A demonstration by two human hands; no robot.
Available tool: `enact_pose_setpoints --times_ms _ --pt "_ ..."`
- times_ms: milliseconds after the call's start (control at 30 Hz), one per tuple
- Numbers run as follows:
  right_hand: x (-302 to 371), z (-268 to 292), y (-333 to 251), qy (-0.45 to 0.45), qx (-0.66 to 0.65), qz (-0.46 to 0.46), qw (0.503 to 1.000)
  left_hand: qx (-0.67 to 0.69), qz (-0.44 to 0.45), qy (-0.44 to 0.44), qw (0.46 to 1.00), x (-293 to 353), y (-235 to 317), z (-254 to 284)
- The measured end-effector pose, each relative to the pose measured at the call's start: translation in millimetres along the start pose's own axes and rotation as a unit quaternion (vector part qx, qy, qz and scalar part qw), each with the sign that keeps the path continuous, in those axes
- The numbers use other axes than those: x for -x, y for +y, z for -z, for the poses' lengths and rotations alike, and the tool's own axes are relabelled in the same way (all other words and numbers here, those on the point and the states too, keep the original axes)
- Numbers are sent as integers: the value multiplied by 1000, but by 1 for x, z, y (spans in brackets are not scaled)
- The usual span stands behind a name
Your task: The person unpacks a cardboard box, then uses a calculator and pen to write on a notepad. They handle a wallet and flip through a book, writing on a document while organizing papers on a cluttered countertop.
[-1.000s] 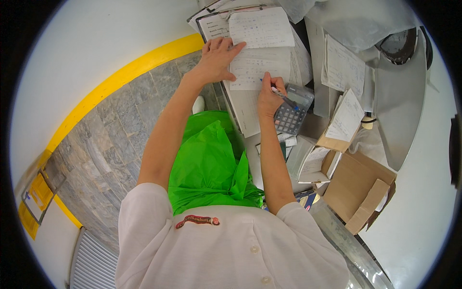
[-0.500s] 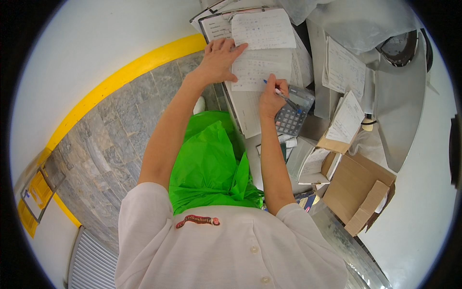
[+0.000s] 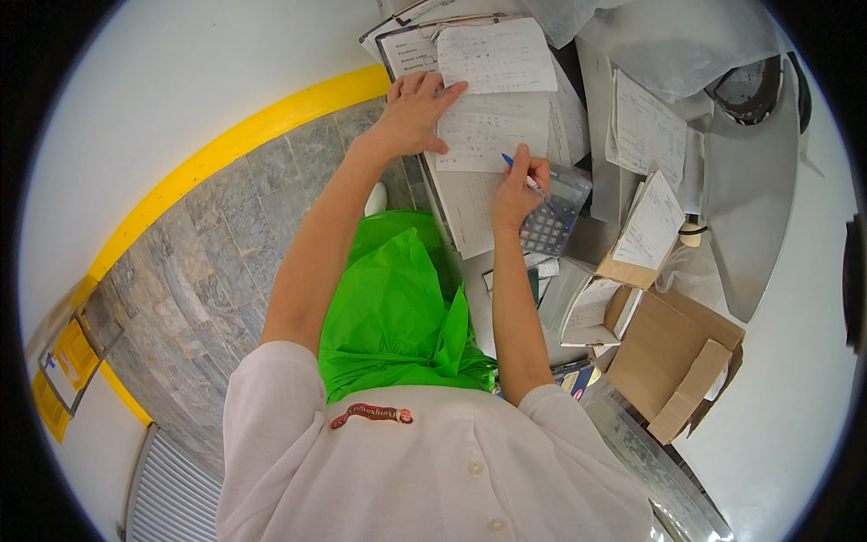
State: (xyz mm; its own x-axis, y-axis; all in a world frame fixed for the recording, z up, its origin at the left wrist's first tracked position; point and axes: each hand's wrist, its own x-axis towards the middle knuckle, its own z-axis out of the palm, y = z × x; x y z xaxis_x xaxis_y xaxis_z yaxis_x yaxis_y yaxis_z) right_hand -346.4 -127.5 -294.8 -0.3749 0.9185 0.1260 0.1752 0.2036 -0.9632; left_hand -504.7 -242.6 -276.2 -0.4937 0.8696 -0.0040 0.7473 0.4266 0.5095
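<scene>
A clipboard [image 3: 411, 45] bears a stack of papers, with two handwritten sheets on top. My left hand [image 3: 411, 116] lies over the left edge of the stack, its fingers spread at the upper handwritten sheet [image 3: 497, 56] and the thumb on the lower handwritten sheet [image 3: 483, 126]. A blue pen [image 3: 536, 188] is gripped in my right hand [image 3: 517, 191], which rests at the lower right of that sheet. The pen's blue end points up and left to the paper. Beside and partly under this hand is a calculator [image 3: 546, 237] with dark keys.
Right of the calculator lie a bundle of written papers [image 3: 646, 122] and a smaller stack of slips [image 3: 650, 221]. An open cardboard box [image 3: 659, 348] stands nearer, at the right. Clear plastic [image 3: 677, 45] hangs over the far right. A green apron [image 3: 384, 316] covers my front.
My right hand, with the pen, has shifted slightly to the right along the lower sheet. The left hand stays on the papers almost unmoved.
</scene>
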Motion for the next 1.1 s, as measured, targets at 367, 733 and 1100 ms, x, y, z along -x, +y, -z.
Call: enact_pose_setpoints --times_ms 367,733,1100 --pt "-1 -3 -14 -17 92 -8 996 7 2 -5 1000 -1 1 3" --pt "-5 -4 -10 -46 114 36 992 16 -12 16 1000 7 1 6" --pt "-3 -6 -26 -56 148 21 987 17 -13 23 1000 8 1 7"
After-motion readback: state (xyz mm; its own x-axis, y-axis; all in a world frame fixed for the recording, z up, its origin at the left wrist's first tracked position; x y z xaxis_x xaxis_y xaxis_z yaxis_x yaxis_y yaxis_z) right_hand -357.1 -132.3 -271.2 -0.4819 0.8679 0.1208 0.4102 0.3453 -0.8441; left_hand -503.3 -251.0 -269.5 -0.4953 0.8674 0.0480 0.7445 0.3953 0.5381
